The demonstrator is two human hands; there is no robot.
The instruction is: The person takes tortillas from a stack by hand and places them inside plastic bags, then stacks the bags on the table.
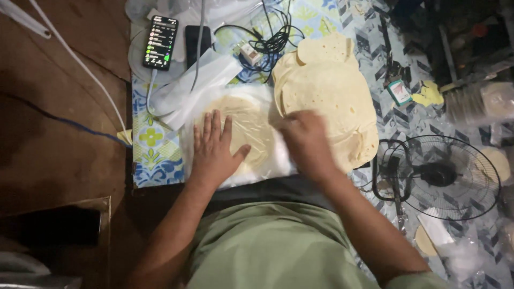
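I'm looking straight down and both hands are in the middle of the view. My left hand [214,147] lies flat, fingers spread apart and palm down, pressing on a round flatbread [247,131] that sits inside a clear plastic bag [267,160]. Nothing is gripped there; the grip is open and simply resting on the plastic. My right hand [305,140] is just to the 3 o'clock side of it, blurred, at the edge of the bag where it meets the stack of flatbreads [329,101]. Its fingers look curled together at that edge, but I cannot tell whether they actually pinch the plastic or a flatbread.

The bagged flatbread lies at the centre, on a patterned cloth [152,155] with yellow and blue flowers. The stack spreads from the centre toward 2 o'clock, with a smaller flatbread [324,49] on top at its far end.

At 11 o'clock a lit smartphone [160,42] lies face up, a dark phone [197,45] just beside it. At 12 o'clock there is a tangle of black cables [273,37] and a white plug adapter [250,53]. At 4 o'clock a black fan [439,176] lies on its back on the floor. At 9 o'clock I see bare brown wooden floor [59,155], crossed by a blue cable [69,123].
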